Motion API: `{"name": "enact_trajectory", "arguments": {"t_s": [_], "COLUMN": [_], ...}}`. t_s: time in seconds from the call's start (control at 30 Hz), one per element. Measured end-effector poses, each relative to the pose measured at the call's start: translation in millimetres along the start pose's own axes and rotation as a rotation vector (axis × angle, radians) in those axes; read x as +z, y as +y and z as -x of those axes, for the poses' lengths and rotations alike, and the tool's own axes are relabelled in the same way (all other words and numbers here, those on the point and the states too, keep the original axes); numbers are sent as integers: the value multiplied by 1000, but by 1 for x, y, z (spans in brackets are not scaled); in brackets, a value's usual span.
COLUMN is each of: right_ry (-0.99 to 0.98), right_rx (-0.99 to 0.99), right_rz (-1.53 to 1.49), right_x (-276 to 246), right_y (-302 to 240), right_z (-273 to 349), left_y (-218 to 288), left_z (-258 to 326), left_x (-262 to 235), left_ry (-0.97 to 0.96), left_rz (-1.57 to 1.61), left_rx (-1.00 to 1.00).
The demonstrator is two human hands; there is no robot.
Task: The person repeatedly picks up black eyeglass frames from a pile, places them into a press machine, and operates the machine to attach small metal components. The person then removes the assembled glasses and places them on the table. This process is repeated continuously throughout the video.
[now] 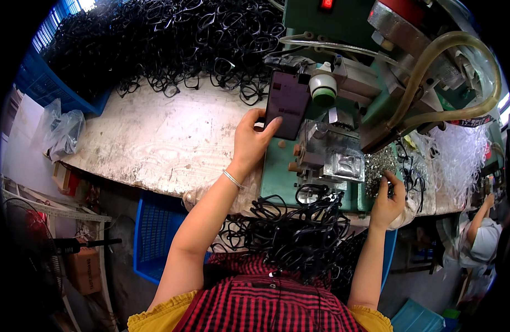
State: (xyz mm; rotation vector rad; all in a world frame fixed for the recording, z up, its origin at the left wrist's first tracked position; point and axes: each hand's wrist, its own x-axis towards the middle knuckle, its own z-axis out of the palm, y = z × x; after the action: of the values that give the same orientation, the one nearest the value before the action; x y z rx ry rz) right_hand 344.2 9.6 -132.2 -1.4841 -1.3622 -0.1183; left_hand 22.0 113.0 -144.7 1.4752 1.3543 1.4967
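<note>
In the middle of the frame the left hand (254, 138) touches a dark phone (287, 103) leaning against the green machine (343, 83). At right, the right hand (389, 200) rests on small metal parts (379, 161). Black frames (172, 39) are piled at the upper left on the surface (155, 138), and more frames lie at the lower centre.

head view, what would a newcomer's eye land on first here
First, the huge heap of black eyeglass frames along the far edge of the worn white bench, with a second tangle of frames in the person's lap. Next, the green machine at centre right, where the left hand touches a dark phone propped against it. The right hand rests by small metal parts.
</note>
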Motion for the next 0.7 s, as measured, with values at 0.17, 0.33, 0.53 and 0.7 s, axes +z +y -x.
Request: {"name": "enact_trajectory", "arguments": {"t_s": [0.17,0.33,0.53,0.7], "right_ry": [9,5,6,17], "right_rx": [-17,-39,-41,-82], "right_rz": [1,13,9,33], "right_x": [0,0,1,1], "right_y": [-3,-2,-7,-9], "right_z": [1,0,0,-2], "left_y": [0,-6,25,44], "left_z": [6,7,-36,-53], "left_x": [-5,-10,-14,-15], "left_ry": [-61,-161,-67,-32], "left_rz": [176,227,357,337], "left_rx": [-4,8,130,154]}}
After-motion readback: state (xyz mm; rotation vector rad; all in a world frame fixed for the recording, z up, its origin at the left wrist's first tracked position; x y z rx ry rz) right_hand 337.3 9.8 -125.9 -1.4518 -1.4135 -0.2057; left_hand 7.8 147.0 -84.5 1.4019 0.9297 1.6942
